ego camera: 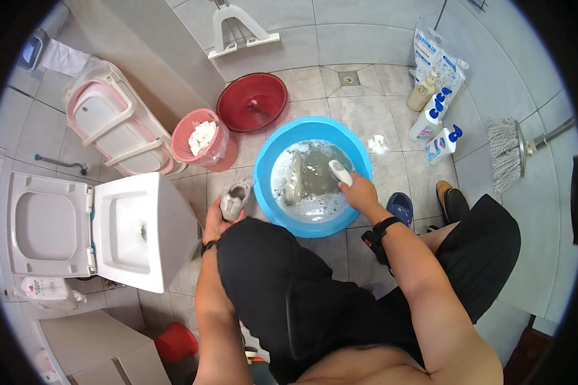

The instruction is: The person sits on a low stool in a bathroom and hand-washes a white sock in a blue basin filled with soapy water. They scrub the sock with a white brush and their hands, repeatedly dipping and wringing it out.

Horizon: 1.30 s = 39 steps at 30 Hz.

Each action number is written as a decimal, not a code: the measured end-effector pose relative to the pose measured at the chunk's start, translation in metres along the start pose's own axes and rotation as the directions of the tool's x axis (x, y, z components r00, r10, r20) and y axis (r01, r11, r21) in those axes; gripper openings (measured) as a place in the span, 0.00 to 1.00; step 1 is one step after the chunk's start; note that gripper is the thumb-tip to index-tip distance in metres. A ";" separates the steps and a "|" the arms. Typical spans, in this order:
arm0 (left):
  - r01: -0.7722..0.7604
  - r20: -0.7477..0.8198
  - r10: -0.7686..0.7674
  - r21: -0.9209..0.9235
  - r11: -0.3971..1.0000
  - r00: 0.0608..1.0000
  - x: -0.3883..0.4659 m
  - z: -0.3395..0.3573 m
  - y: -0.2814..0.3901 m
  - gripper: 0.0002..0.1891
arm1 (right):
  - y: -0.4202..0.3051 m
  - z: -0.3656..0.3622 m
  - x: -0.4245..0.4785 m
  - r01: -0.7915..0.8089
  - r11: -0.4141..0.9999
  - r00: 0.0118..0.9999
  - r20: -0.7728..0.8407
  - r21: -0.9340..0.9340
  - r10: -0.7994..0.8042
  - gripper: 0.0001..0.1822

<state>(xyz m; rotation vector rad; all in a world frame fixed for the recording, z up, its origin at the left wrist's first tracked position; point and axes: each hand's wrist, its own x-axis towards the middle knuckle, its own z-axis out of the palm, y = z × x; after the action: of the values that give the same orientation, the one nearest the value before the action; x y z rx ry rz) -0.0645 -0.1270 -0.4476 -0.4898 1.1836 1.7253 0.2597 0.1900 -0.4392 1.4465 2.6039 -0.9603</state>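
A blue plastic basin (313,232) on the tiled floor holds murky, sudsy water. Another light-coloured shoe (295,180) lies in the water towards the basin's left side. My left hand (215,222) grips a wet, light grey shoe (232,202) just outside the basin's left rim, beside my knee. Over the basin's right part, my right hand (361,191) is closed on the handle of a white brush (341,173); its bristles are not visible.
A toilet (156,231) stands at the left, with a pink waste bin (229,149) and a dark red basin (252,102) beyond. Pump bottles (441,145), slippers (400,206) and a mop (505,155) are at the right. White foam (377,144) lies on the floor.
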 end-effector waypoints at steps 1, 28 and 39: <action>0.008 -0.034 -0.010 -0.066 0.998 0.999 0.004 -0.022 -0.011 0.19 | -0.003 0.004 0.000 0.013 1.000 1.000 0.014 -0.003 -0.013 0.26; -0.336 0.246 0.309 0.897 0.286 0.919 -0.181 0.249 0.184 0.23 | 0.000 0.005 0.012 -0.091 0.988 0.996 -0.001 0.127 0.092 0.24; -0.079 0.080 0.344 0.997 -0.017 0.936 0.057 0.168 -0.039 0.28 | 0.003 0.024 0.035 -0.127 0.944 0.992 0.062 0.305 0.114 0.26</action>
<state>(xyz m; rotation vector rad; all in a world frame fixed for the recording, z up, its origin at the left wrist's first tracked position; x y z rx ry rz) -0.0270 0.0499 -0.4336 0.5245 2.3797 0.5435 0.2350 0.2058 -0.4700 1.6030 2.3816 -1.4143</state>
